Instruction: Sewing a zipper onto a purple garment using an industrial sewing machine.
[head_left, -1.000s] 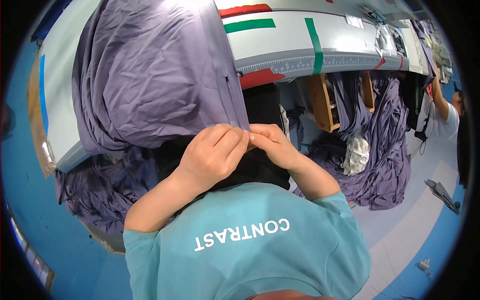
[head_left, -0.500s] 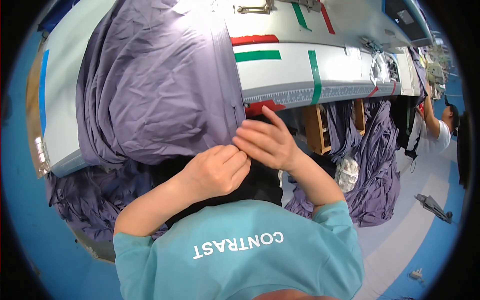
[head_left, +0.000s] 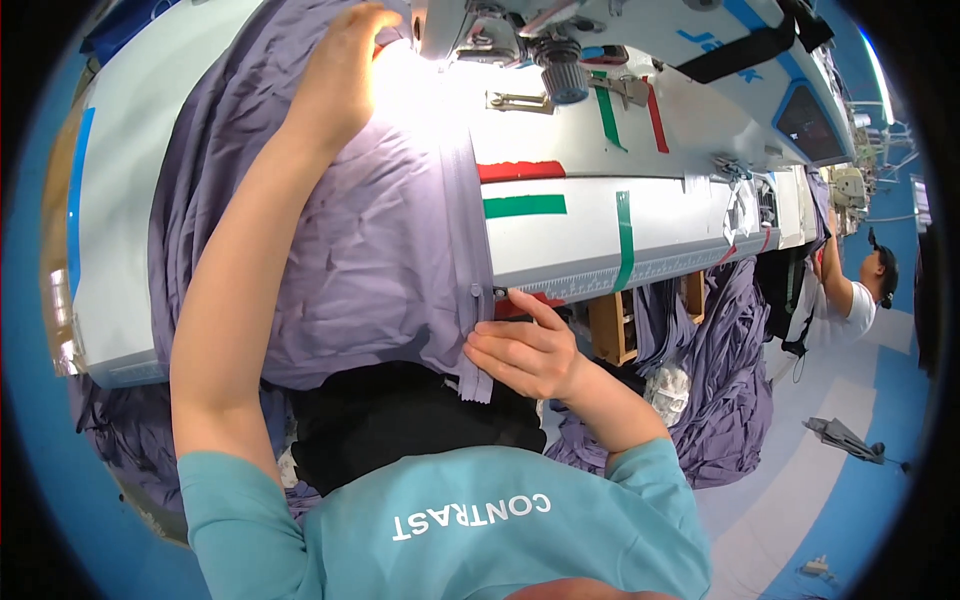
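A piece of purple fabric (head_left: 350, 280) lies over the sewing machine bed and hangs off its near edge. Along its right side runs a purple zipper (head_left: 476, 300), its lower end hanging free. My right hand (head_left: 530, 352) is at this edge, its fingertips closed on the zipper near the bottom and one finger held apart. My left arm stretches far forward across the fabric. By the sewing machine's needle area (head_left: 480, 40), my left hand (head_left: 345, 80) rests at the fabric's far part, its fingers partly lost in the lamp's glare.
A ruler strip (head_left: 660, 267) edges the bed, with green tape (head_left: 625, 240) and red tape (head_left: 520, 171) on it. Purple fabric pieces (head_left: 715, 400) hang at the right beside a wooden frame (head_left: 612, 330). Another person (head_left: 850, 300) works at the far right.
My left hand has left the near edge and reached far forward to the machine. My right hand stays by the zipper, whose lower end now shows. The view has shifted, bringing the machine head into sight.
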